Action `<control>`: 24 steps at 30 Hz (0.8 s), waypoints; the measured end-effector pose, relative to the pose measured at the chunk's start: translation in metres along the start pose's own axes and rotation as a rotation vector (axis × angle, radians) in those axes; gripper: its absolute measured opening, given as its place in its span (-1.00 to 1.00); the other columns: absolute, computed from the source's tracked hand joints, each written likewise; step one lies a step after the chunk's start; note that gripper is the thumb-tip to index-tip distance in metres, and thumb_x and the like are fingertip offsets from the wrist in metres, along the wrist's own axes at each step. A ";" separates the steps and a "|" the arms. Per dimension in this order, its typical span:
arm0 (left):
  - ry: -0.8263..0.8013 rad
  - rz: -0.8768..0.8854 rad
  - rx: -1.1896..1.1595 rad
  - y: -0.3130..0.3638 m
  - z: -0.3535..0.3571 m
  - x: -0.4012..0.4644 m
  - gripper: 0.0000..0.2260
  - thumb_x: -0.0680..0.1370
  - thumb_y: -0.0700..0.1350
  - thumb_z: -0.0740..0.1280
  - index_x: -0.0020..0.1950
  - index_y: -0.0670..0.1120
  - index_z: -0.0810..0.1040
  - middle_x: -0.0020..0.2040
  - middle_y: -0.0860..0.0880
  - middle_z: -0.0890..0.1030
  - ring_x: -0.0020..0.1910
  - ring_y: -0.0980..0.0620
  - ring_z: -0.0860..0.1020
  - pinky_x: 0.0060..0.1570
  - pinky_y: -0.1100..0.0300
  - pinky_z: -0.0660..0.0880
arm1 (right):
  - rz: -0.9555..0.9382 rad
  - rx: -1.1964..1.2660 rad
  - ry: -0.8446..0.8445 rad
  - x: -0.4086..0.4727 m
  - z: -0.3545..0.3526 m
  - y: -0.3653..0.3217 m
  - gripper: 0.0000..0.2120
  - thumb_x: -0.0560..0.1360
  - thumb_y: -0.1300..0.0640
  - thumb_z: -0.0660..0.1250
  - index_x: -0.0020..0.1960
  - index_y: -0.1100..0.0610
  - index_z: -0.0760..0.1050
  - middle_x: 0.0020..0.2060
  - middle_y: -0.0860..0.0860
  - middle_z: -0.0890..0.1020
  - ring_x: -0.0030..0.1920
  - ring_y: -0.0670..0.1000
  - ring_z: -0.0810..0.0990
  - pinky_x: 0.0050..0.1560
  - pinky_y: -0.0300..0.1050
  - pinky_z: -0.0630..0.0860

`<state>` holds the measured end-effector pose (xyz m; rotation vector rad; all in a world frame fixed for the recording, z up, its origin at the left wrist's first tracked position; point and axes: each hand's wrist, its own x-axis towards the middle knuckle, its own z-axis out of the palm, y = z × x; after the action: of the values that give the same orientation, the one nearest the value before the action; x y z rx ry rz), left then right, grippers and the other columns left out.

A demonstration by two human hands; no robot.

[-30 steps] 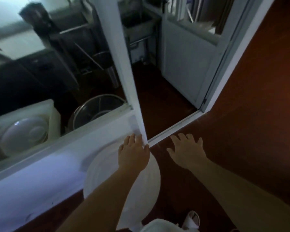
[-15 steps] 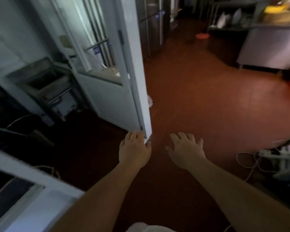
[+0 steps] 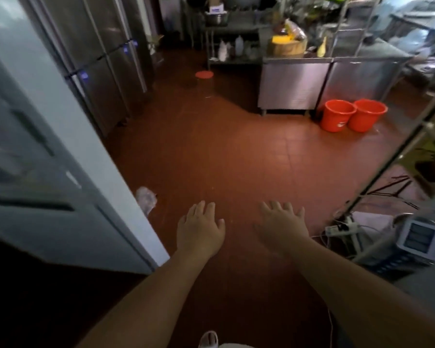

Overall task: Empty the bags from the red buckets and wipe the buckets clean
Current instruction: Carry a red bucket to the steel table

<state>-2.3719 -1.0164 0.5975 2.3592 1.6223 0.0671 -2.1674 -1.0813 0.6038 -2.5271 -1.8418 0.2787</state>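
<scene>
Both my arms are stretched out in front of me over the red tiled floor. My left hand is palm down, fingers straight and loosely together, holding nothing. My right hand is the same, flat and spread a little, nothing in it. The two red buckets stand well ahead and to my right, side by side and touching, on the floor just beside the foot of a steel counter; I cannot tell from here what is inside them. A red lid lies flat on the floor further back, near a metal shelf rack. On my left, a white door edge runs close by, with a crumpled bit of clear plastic at its base, and steel fridges beyond
</scene>
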 end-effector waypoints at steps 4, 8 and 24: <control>-0.041 0.107 0.036 0.015 -0.011 0.101 -0.41 0.67 0.23 0.03 0.67 0.04 0.15 0.68 -0.04 0.18 0.66 -0.07 0.12 0.55 -0.12 0.17 | 0.119 0.014 -0.010 0.074 -0.013 0.015 -0.37 0.50 -0.36 0.08 0.49 -0.14 0.16 0.45 -0.01 0.35 0.46 0.23 0.27 0.36 0.50 0.12; -0.077 0.196 0.091 0.046 -0.013 0.192 -0.40 0.65 0.24 0.04 0.67 0.05 0.15 0.68 -0.03 0.19 0.65 -0.08 0.13 0.56 -0.11 0.18 | 0.210 0.056 0.041 0.140 -0.030 0.051 -0.33 0.45 -0.41 0.00 0.48 -0.15 0.17 0.48 -0.01 0.33 0.50 0.23 0.22 0.40 0.52 0.03; -0.028 0.217 0.096 0.216 -0.044 0.568 -0.41 0.67 0.21 0.04 0.68 0.03 0.14 0.67 -0.04 0.21 0.64 -0.06 0.16 0.57 -0.10 0.21 | 0.210 -0.025 0.034 0.501 -0.131 0.225 -0.35 0.51 -0.39 0.00 0.49 -0.09 0.21 0.45 0.02 0.37 0.47 0.21 0.26 0.41 0.49 0.07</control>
<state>-1.9747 -0.5560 0.6273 2.5892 1.3796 0.0001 -1.7873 -0.6646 0.6376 -2.7271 -1.5789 0.2122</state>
